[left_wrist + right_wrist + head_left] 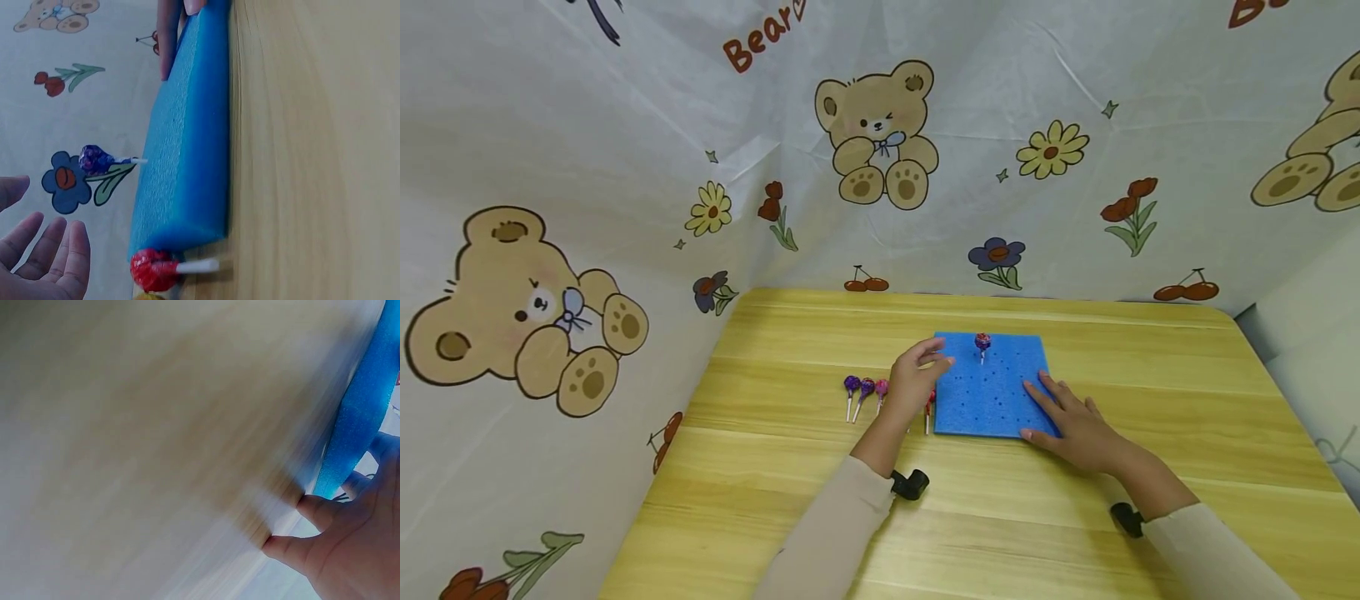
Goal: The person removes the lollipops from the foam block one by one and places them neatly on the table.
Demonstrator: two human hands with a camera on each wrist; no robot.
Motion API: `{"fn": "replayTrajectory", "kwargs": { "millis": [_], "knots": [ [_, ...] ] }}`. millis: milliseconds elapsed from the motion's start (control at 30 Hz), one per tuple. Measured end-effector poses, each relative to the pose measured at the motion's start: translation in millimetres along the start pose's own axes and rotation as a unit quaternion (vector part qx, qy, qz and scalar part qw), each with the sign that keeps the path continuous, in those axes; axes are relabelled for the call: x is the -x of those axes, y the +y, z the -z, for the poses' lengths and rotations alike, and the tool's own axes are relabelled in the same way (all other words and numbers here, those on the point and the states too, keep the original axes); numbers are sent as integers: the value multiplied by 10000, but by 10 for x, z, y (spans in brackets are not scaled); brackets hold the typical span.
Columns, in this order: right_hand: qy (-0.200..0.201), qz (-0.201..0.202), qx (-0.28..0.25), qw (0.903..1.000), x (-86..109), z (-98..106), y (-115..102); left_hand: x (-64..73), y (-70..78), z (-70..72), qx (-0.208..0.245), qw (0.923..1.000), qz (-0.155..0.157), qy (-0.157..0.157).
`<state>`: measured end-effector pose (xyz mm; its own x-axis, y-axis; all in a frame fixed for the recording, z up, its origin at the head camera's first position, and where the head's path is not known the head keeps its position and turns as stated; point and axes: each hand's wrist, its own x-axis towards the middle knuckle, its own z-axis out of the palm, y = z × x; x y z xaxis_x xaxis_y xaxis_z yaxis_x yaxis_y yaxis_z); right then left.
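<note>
A lollipop in a red and purple wrapper stands upright, its stick in the far part of a blue foam block pitted with small holes. My left hand hovers at the block's left edge, fingers loosely bent and holding nothing. Just below it a red lollipop lies against the block's side, and part of a yellow one shows beneath. My right hand rests at the block's right edge, fingers spread; some fingers lie on top, and in the right wrist view two fingertips touch the table.
Left of the block, purple lollipops and a pink lollipop lie in a row on the wooden table, partly hidden by my left hand and wrist. A white cloth printed with bears and flowers hangs behind and at the left.
</note>
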<state>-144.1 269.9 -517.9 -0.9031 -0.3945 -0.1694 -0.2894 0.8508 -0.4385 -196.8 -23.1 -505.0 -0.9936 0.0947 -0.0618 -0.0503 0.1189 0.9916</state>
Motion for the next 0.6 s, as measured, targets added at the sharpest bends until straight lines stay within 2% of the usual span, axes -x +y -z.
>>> {"fn": "replayTrajectory", "kwargs": {
  "millis": [167, 367, 600],
  "knots": [
    [2, -3, 17, 10000, -10, -12, 15, -40, 12, -103, -21, 10000, -40, -88],
    [-28, -19, 52, 10000, -20, -29, 23, -106, 6, -221, -105, 9999, 48, -26],
    [-8, 4, 71, 10000, -16, -18, 18, -226, -18, -361, 221, 9995, 217, -25]
  ]
}}
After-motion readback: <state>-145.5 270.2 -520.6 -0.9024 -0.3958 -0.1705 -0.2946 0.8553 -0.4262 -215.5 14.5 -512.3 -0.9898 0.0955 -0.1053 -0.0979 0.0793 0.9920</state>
